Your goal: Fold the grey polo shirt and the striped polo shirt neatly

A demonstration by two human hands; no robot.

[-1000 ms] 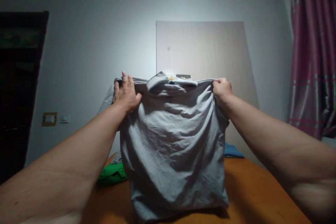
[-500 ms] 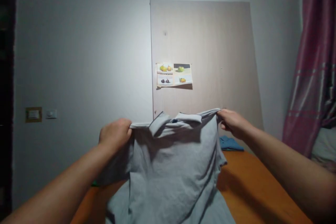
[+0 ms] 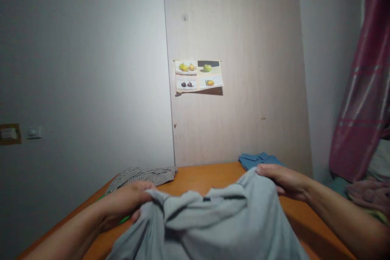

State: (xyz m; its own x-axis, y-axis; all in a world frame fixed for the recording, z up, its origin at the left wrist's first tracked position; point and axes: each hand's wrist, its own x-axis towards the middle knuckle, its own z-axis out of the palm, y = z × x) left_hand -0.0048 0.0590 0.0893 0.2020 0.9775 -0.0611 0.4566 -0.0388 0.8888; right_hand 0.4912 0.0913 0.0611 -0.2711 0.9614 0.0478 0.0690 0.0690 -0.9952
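A light grey polo shirt (image 3: 219,227) with a turned-down collar hangs between my two hands, its lower part cut off by the bottom of the view. My left hand (image 3: 129,203) pinches the shirt at the shoulder left of the collar. On the other side, my right hand (image 3: 282,178) grips the opposite shoulder between thumb and fingers. The cloth sags a little at the collar and stands above the orange table (image 3: 207,174).
A striped folded garment (image 3: 143,176) lies at the table's back left, and a blue folded garment (image 3: 258,159) at its back right. Fruit pictures (image 3: 198,75) are fixed to a wooden panel (image 3: 243,28). A pink curtain (image 3: 356,101) hangs at right, with crumpled cloth (image 3: 370,197) below.
Both hands have come down with the polo shirt, which now hangs lower and slacker. The striped garment behind it has come into sight. The view has shifted and moved closer to the wall panel.
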